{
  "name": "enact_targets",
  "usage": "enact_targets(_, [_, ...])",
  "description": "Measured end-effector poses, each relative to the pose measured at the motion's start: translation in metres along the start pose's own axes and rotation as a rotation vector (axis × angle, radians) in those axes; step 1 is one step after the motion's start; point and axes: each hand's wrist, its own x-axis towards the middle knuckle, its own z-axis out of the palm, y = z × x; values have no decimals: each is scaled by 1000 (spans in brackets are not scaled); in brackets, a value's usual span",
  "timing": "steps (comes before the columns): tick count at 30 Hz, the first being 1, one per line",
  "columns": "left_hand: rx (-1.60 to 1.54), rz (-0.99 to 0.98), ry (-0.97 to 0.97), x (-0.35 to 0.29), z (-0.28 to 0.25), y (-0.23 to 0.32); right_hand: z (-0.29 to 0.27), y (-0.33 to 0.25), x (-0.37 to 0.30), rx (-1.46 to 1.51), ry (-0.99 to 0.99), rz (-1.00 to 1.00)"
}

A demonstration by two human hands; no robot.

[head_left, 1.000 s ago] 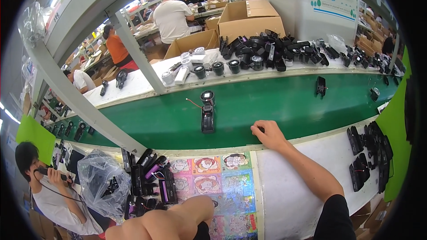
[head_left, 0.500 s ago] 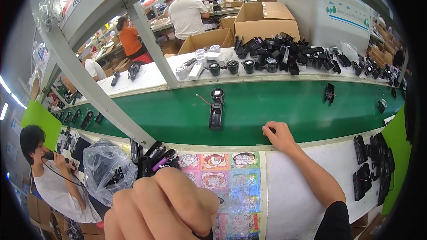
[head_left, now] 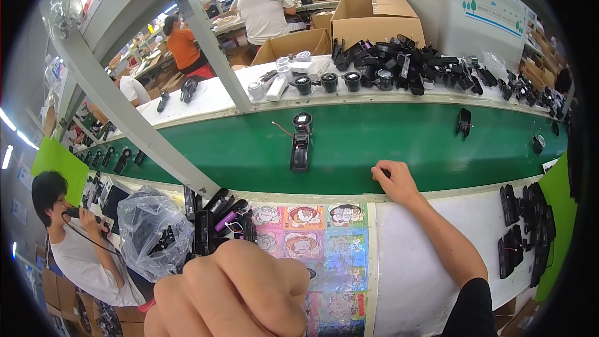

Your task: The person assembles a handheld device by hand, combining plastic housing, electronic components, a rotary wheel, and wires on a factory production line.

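Observation:
My left hand (head_left: 234,290) looms large at the lower middle, close to the camera, its fingers curled. Whatever it holds, if anything, is hidden. My right hand (head_left: 397,182) is closed at the near edge of the green conveyor belt (head_left: 362,143); a small dark patch shows at its fingers, too little to name. Left of that hand, a black handheld device body (head_left: 301,143) with a round top and a red wire lies on the belt. Beneath my left hand spreads a mat with colourful cartoon pictures (head_left: 306,218).
Black parts (head_left: 221,218) and a clear plastic bag (head_left: 153,231) sit left of the mat. Black housings (head_left: 530,218) are stacked at right. A slanted metal post (head_left: 131,112) stands at left. The far shelf bears a black parts pile (head_left: 399,65). A person (head_left: 87,243) sits at left.
The view has tilted slightly, so the belt and shelf appear higher. The device body on the belt has shifted a little left. Both hands keep nearly the same pose.

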Motion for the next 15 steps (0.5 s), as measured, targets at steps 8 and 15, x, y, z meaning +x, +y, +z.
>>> enact_targets(8, [8, -49, -71, 0, -2, 0, 0, 5, -2, -15, -3, -10])
enact_targets(15, [207, -179, -19, 3, 8, 11, 0, 2, 0, -9, 6, -9])
